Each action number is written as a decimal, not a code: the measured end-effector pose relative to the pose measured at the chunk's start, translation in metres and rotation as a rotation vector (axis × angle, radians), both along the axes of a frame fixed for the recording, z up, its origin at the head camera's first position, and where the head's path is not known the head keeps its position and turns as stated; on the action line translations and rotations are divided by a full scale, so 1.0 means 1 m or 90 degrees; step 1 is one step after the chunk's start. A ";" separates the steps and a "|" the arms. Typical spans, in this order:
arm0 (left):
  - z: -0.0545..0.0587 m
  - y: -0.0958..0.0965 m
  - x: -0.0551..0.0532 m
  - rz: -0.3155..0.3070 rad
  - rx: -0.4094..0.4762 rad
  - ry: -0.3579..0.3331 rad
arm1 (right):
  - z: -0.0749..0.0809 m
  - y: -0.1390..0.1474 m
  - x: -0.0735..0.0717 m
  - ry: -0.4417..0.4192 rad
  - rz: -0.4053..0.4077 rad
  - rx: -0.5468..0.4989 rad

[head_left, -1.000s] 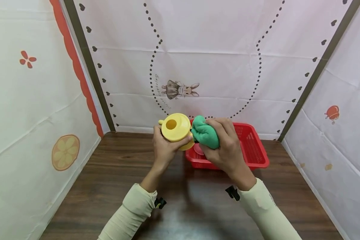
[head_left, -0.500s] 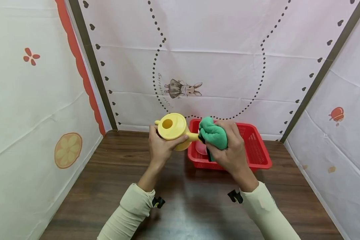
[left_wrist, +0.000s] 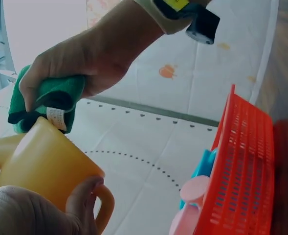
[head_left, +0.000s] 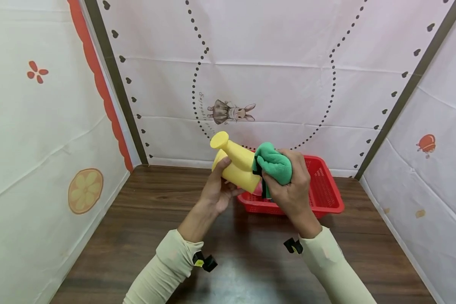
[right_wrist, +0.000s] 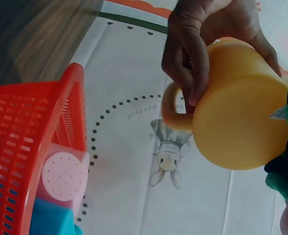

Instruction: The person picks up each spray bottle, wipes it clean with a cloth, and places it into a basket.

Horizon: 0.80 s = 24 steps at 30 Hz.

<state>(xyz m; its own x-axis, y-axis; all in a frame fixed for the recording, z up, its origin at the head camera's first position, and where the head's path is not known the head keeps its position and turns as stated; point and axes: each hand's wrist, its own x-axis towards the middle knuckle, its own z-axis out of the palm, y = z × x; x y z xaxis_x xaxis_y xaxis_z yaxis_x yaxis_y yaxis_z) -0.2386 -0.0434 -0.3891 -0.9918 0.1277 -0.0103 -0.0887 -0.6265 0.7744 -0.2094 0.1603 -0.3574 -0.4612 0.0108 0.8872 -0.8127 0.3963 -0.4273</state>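
My left hand (head_left: pixel 213 194) holds a yellow toy watering can (head_left: pixel 241 169) up off the table, tilted on its side with its spout (head_left: pixel 221 140) toward the far left. Its thumb lies along the body; in the right wrist view fingers curl near the loop handle (right_wrist: pixel 170 110). A bunched green towel (head_left: pixel 276 165) with black trim is gripped in my right hand (head_left: pixel 294 181). In the left wrist view the towel overlaps the base end of the can, and a white label (left_wrist: pixel 56 117) shows on it.
A red perforated basket (head_left: pixel 328 192) stands behind and below my right hand. Inside it are a pink piece with a sprinkler-like face (right_wrist: pixel 63 176) and a blue item (right_wrist: pixel 51 215). White patterned cloth walls (head_left: pixel 270 84) enclose the wooden table (head_left: pixel 156 198).
My left hand has turned the watering can over: its top opening faced up earlier, and now the spout points far left and the base faces the towel. My right hand keeps gripping the towel.
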 end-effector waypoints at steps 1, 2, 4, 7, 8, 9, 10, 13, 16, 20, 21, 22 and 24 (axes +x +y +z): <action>0.001 0.002 0.001 -0.004 0.011 -0.008 | 0.000 0.000 -0.001 0.003 -0.005 -0.002; 0.001 0.004 0.001 -0.004 0.023 -0.016 | 0.000 0.000 -0.002 0.005 -0.007 -0.006; 0.001 0.006 0.001 -0.009 0.042 -0.030 | -0.001 0.001 -0.004 0.010 -0.002 -0.019; -0.001 0.008 0.001 -0.032 0.068 -0.051 | -0.004 0.002 -0.007 0.013 0.006 -0.044; -0.001 0.009 0.001 -0.042 0.076 -0.057 | -0.005 0.003 -0.008 0.013 0.008 -0.053; -0.001 0.010 0.001 -0.053 0.083 -0.060 | -0.006 0.004 -0.009 0.013 0.010 -0.062; -0.001 0.010 0.001 -0.062 0.090 -0.063 | -0.008 0.004 -0.010 0.012 0.010 -0.067; 0.000 0.011 0.001 -0.077 0.101 -0.060 | -0.011 0.006 -0.013 0.007 0.006 -0.072; 0.003 0.011 0.000 -0.079 0.111 -0.056 | -0.014 0.008 -0.016 -0.007 0.006 -0.072; 0.009 0.011 0.000 -0.068 0.131 -0.046 | -0.023 0.011 -0.019 -0.055 -0.014 -0.053; 0.011 0.010 -0.001 -0.060 0.137 -0.042 | -0.026 0.012 -0.019 -0.071 -0.023 -0.044; 0.014 0.009 -0.001 -0.051 0.143 -0.038 | -0.029 0.011 -0.018 -0.087 -0.031 -0.033; 0.018 0.008 -0.002 -0.031 0.149 -0.024 | -0.035 0.011 -0.016 -0.111 -0.039 -0.007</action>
<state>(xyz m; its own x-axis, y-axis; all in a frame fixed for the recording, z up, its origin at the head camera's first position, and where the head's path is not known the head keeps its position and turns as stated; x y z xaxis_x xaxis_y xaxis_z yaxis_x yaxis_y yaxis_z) -0.2410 -0.0356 -0.3716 -0.9839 0.1785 -0.0113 -0.1489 -0.7823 0.6048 -0.2258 0.1709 -0.3926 -0.6062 0.0537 0.7935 -0.7000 0.4376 -0.5644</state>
